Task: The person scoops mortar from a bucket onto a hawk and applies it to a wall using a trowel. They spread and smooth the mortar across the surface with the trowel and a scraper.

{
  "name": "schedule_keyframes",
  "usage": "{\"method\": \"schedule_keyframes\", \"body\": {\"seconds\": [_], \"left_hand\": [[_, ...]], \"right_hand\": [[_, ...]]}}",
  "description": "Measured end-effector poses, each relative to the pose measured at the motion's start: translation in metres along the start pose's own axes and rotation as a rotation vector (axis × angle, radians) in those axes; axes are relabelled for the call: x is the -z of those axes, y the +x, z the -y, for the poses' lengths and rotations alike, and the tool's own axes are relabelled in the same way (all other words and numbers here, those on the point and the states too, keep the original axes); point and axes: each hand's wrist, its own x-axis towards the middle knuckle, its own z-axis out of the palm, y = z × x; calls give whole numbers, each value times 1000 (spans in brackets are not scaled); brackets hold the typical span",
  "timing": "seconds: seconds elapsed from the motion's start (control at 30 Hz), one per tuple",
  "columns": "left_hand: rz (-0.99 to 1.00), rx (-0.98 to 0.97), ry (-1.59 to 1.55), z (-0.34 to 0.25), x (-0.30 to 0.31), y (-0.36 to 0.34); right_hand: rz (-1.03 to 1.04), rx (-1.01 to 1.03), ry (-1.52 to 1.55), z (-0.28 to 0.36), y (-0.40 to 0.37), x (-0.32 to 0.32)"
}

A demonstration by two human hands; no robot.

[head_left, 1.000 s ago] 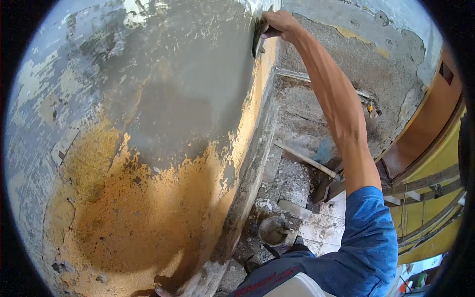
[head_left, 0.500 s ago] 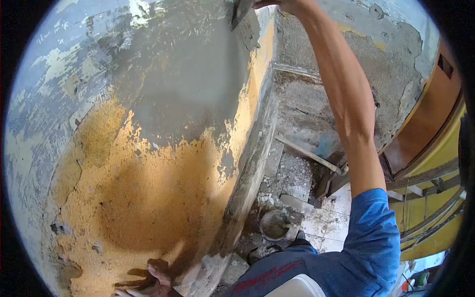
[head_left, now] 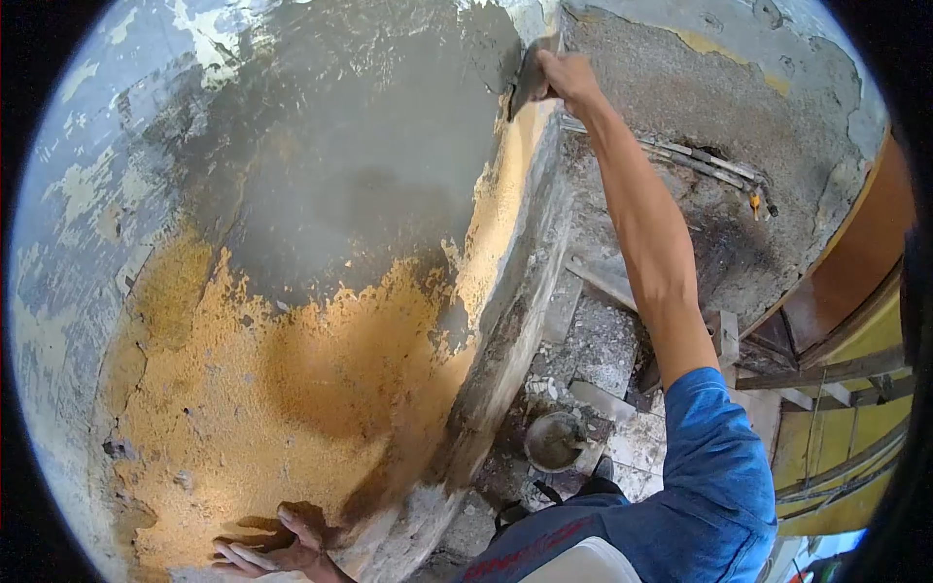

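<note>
My right hand (head_left: 571,78) is closed around a plastering trowel (head_left: 530,80), its dark blade held against the wall at the right border of a smooth wet-looking grey plaster patch (head_left: 379,146). That arm is stretched far up and forward. Below the patch, the wall is rough, flaking orange paint (head_left: 321,379). My left hand (head_left: 277,556) rests at the lower left with fingers spread, against or close over the orange wall, its shadow beside it.
A worn ledge (head_left: 515,321) runs along the wall's right side. On the littered floor below stands a bucket (head_left: 552,442) with grey contents, near a wooden bar (head_left: 603,282). Pipes (head_left: 705,163) lie along the rough adjoining wall (head_left: 661,87). Wooden rails (head_left: 826,367) stand at right.
My right hand and the trowel have come down and to the right in view, to the patch's right border. My left hand stays low on the wall, shifted slightly left.
</note>
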Motion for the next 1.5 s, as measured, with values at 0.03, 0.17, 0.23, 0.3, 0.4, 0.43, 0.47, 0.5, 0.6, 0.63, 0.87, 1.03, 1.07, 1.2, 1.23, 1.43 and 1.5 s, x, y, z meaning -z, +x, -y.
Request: {"method": "schedule_keyframes", "body": {"seconds": [0.03,0.17,0.23,0.3,0.4,0.43,0.47,0.5,0.6,0.63,0.87,1.03,1.07,1.2,1.23,1.43,1.5], "left_hand": [[13,11,-2,0,-1,-3],[-23,23,-71,-3,-4,1],[-86,7,-126,-5,-7,10],[-117,4,-154,-6,-6,12],[-98,1,-80,-7,-2,12],[-69,-16,-48,-6,-1,13],[-39,-34,-14,-5,-1,13],[-42,-37,-10,-5,0,13],[-44,-39,-29,-4,2,12],[-56,-32,-41,-5,1,13],[-84,-20,-58,-10,-4,14],[-67,-16,-75,-12,-2,22],[-57,2,-69,-15,0,22],[-119,-1,-100,-7,-7,14],[-54,-15,-70,-8,-3,15],[-54,-8,-49,-8,-5,13],[-65,-7,-48,-10,-5,13]], "right_hand": [[-4,44,65,10,-3,-4],[93,228,239,32,16,-14],[27,159,29,89,-2,-19],[54,174,53,133,-36,-19],[61,243,80,154,-54,-12],[70,275,100,159,-63,-4],[78,305,121,160,-69,4],[77,306,127,151,-66,12],[228,435,268,113,-66,39],[175,242,79,107,-82,47],[71,-94,78,-56,-11,-2],[83,9,-25,-6,-7,-60],[74,145,-103,13,-16,-58],[164,203,-81,64,-82,-27],[183,241,-59,80,-95,-20],[110,156,-9,28,-122,32],[35,41,-43,-35,-98,26]]}}
